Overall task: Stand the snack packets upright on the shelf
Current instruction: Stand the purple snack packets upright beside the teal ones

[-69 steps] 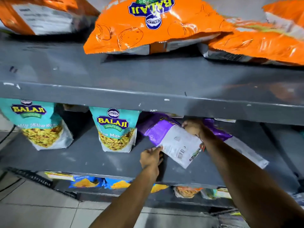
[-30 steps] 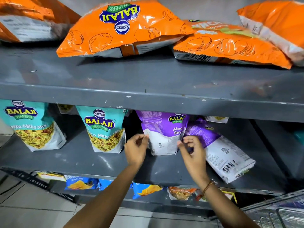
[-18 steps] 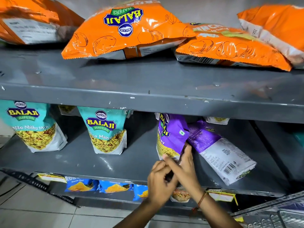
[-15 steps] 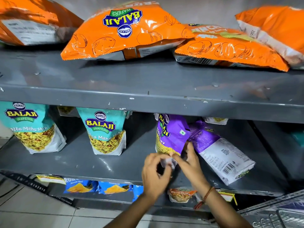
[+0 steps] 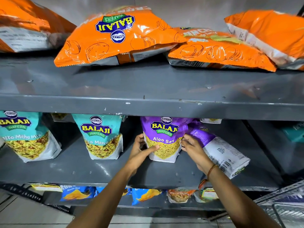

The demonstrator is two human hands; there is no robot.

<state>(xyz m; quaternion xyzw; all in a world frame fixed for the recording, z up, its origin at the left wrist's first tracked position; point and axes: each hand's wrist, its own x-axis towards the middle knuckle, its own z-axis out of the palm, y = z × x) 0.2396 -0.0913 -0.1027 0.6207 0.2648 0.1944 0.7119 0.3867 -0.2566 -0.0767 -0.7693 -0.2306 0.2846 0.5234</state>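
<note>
A purple Aloo Sev packet (image 5: 164, 137) stands upright on the grey middle shelf (image 5: 98, 170), its front facing me. My left hand (image 5: 141, 150) grips its left side with the thumb across the front. My right hand (image 5: 192, 148) holds its right edge. A second purple packet (image 5: 218, 148) lies flat and tilted just right of it, back side up. Two teal Khatta Mitha Mix packets (image 5: 102, 139) (image 5: 24, 137) stand upright further left.
Several orange wafer bags (image 5: 118, 38) lie flat on the upper shelf (image 5: 148, 89). Small packets (image 5: 144, 195) hang or sit on the shelf below. A wire basket (image 5: 286, 209) is at the bottom right. The middle shelf's right end holds a teal packet (image 5: 294, 130).
The purple packet has been turned from side-on to front-facing and now stands upright. Both hands moved up from its bottom edge to its two sides.
</note>
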